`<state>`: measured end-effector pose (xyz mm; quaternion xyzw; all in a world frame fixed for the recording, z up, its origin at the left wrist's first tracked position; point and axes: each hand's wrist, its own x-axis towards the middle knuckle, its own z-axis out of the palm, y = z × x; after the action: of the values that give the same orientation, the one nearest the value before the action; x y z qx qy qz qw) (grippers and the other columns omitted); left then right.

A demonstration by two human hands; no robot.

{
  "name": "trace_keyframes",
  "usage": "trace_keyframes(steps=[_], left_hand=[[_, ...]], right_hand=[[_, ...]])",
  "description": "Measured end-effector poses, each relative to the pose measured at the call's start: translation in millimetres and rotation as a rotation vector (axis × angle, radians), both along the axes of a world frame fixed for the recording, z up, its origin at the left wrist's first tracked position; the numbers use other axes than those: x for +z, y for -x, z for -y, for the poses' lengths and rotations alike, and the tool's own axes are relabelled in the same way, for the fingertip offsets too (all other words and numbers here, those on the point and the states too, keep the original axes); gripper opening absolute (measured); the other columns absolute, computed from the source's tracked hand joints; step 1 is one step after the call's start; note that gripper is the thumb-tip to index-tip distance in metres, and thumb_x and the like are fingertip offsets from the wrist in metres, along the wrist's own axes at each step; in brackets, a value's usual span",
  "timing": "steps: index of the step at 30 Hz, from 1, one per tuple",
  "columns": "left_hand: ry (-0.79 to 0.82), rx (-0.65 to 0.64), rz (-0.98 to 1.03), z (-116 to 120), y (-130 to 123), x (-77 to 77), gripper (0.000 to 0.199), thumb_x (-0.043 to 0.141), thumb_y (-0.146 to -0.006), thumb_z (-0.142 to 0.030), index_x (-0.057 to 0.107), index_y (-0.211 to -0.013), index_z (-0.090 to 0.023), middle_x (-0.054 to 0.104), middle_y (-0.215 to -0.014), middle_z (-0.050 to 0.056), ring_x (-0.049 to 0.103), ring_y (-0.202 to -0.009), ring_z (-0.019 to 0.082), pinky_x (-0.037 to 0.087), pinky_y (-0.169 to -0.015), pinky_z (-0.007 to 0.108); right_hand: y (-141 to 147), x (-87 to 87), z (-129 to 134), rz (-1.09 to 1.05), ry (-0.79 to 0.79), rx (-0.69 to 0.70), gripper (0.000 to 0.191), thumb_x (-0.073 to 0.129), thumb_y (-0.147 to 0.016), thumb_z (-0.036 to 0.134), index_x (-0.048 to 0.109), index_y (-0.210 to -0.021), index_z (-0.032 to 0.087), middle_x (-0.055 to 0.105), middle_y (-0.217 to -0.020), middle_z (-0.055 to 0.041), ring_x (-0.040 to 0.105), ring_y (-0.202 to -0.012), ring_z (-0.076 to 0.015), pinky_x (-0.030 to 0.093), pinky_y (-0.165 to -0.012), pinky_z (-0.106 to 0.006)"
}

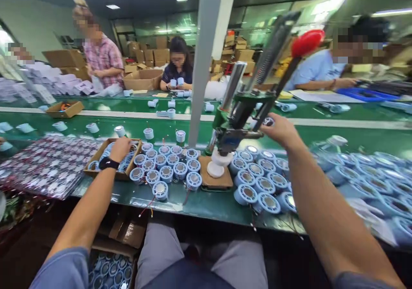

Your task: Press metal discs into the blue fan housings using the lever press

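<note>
My left hand [121,149], with a dark band on the wrist, reaches into a shallow cardboard box [92,169] of light-blue plastic rings [106,152]. Its fingers point down and are mostly hidden. My right hand [282,130] is raised behind the press, its fingers closed on a small round part [268,121]. Between my hands stands a green hand press [230,126] with a red-knobbed lever [307,43]. White round pieces [215,169] sit under it on a brown pad. Light-blue round housings [166,173] with metal discs stand left of the press; similar housings [255,182] stand to its right.
Stacked flat parts [48,164] with red wires lie at far left. Blue parts [148,133] stand along the green conveyor [141,124] beyond. A grey post [201,66] rises behind the press. Several people work across the line. Below the bench is a box of blue parts [111,269].
</note>
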<state>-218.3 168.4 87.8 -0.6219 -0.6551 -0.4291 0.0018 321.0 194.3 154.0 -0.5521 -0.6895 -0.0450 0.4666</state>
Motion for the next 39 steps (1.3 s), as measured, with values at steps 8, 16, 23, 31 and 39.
trace_keyframes(steps=[8,16,23,31,39], left_hand=[[0.125,-0.208,0.103,112.9,-111.6,-20.1,0.026,0.059,-0.087,-0.036,0.067,-0.111,-0.029,0.071,-0.09,0.0,0.066,-0.08,0.023,0.057,-0.08,0.04],[0.223,-0.565,-0.112,149.3,-245.8,-121.9,0.036,0.041,-0.093,-0.015,0.064,-0.121,-0.015,0.066,-0.111,0.013,0.061,-0.106,0.026,0.051,-0.097,0.047],[0.249,-0.53,-0.216,158.1,-237.8,-120.1,0.053,0.066,-0.085,-0.029,0.053,-0.135,-0.02,0.058,-0.126,0.012,0.051,-0.119,0.03,0.045,-0.103,0.052],[0.259,-0.561,-0.183,154.1,-244.0,-121.6,0.058,0.063,-0.086,-0.028,0.045,-0.141,-0.02,0.057,-0.134,0.012,0.048,-0.125,0.033,0.039,-0.108,0.053],[0.229,-0.573,0.088,159.6,-253.5,-95.5,0.071,0.065,-0.087,-0.032,0.03,-0.148,-0.022,0.062,-0.126,0.011,0.063,-0.107,0.024,0.051,-0.098,0.041]], right_hand=[[12.6,-65.8,183.1,0.221,0.316,0.513,0.037,0.054,-0.073,0.008,0.073,-0.1,0.026,0.059,-0.126,-0.0066,0.063,-0.108,-0.0171,0.053,-0.089,-0.03],[81.2,-162.8,188.8,-0.027,0.407,0.572,0.046,0.041,-0.064,0.002,0.074,-0.089,0.023,0.056,-0.131,-0.006,0.05,-0.129,-0.0223,0.043,-0.11,-0.045],[99.2,-197.7,196.3,-0.344,0.266,0.258,0.058,0.063,-0.08,0.023,0.051,-0.136,0.021,0.049,-0.14,-0.0138,0.049,-0.132,-0.0268,0.044,-0.11,-0.045],[90.7,-204.5,197.8,-0.402,0.292,0.252,0.053,0.067,-0.078,0.02,0.055,-0.13,0.02,0.062,-0.127,-0.0101,0.061,-0.119,-0.0223,0.05,-0.105,-0.037],[118.7,-207.4,199.0,-0.486,0.367,0.305,0.071,0.066,-0.077,0.017,0.042,-0.144,0.022,0.061,-0.131,-0.01,0.061,-0.121,-0.0224,0.048,-0.109,-0.039]])
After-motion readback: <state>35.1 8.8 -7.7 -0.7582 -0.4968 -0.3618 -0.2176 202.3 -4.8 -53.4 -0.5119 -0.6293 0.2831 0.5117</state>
